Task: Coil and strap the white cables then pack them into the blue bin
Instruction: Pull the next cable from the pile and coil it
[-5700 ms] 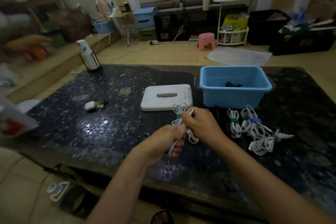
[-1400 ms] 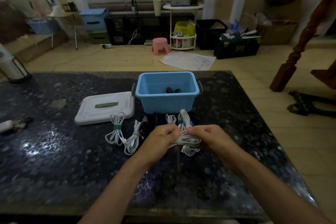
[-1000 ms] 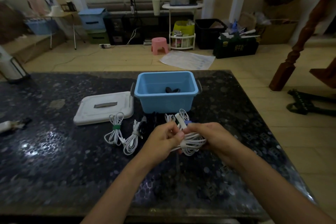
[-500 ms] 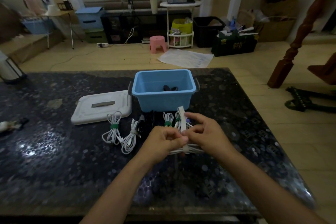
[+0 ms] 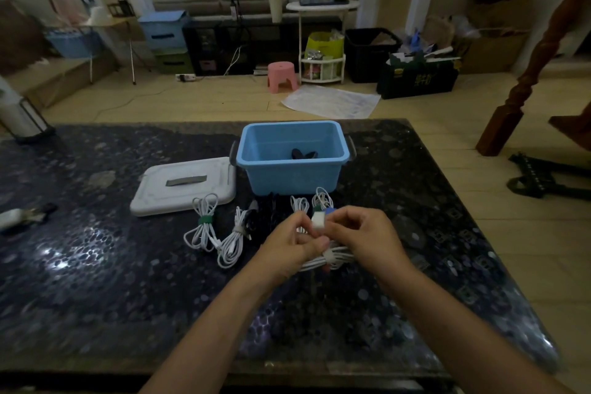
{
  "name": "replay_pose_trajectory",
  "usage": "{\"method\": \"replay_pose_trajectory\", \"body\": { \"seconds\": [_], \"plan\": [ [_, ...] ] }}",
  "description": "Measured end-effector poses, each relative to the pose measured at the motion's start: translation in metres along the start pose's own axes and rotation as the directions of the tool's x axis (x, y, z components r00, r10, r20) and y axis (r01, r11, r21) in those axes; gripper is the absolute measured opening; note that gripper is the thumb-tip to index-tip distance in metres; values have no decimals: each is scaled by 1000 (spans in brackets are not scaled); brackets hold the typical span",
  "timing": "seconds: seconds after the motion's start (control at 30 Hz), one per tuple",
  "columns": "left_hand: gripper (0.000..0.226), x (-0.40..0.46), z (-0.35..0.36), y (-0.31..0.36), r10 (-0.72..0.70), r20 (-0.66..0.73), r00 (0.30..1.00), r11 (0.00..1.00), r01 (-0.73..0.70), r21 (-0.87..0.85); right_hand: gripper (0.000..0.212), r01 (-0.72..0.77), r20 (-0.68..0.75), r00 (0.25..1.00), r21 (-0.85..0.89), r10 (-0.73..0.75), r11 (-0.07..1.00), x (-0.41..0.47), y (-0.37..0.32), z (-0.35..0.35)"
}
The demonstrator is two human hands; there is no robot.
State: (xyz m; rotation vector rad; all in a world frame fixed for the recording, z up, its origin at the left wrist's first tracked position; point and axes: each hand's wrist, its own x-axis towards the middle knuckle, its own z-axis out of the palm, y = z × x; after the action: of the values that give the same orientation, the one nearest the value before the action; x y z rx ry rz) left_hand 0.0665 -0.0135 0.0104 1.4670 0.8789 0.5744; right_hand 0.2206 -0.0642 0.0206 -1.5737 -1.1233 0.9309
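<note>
A: Hands? 
B: Left hand (image 5: 292, 241) and right hand (image 5: 361, 238) both curl round one coiled white cable (image 5: 332, 261), held just above the dark table (image 5: 96, 281). Their fingertips pinch the free end of a white strap (image 5: 318, 221); its other part wraps the coil's middle.

A: Bin? 
B: Blue bin (image 5: 292, 176) sits beyond the hands, open, something dark inside. White lid (image 5: 184, 185) lies just left of it.

A: Other cables? 
B: Green-strapped coil (image 5: 203, 222) and a second coil (image 5: 232, 241) lie left of the hands. More strapped coils (image 5: 321, 201) lie in front of the bin, partly hidden.
</note>
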Motion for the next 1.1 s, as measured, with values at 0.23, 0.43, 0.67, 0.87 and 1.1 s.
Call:
{"method": "replay_pose_trajectory", "body": {
  "seconds": [0.23,0.43,0.67,0.87,1.1],
  "plan": [
    [31,-3,0,1,-58,137,989,998,62,-26,6,14,72,997,-8,-13,1000,0,1,1],
    [22,-5,3,3,-57,119,991,998,60,-28,12,95,90,992,-47,-91,994,-2,0,1],
    [10,0,-15,6,-187,-50,981,967,174,-186,47,317,280,924,-181,-260,931,-5,-6,-7],
    [12,-4,-15,7,-185,-47,982,965,172,-195,29,510,204,860,-278,-468,814,-8,4,-4],
    [29,-3,-8,1,27,-201,979,994,-5,111,19,477,175,879,-287,-444,831,-9,4,-5]
  ]
}}
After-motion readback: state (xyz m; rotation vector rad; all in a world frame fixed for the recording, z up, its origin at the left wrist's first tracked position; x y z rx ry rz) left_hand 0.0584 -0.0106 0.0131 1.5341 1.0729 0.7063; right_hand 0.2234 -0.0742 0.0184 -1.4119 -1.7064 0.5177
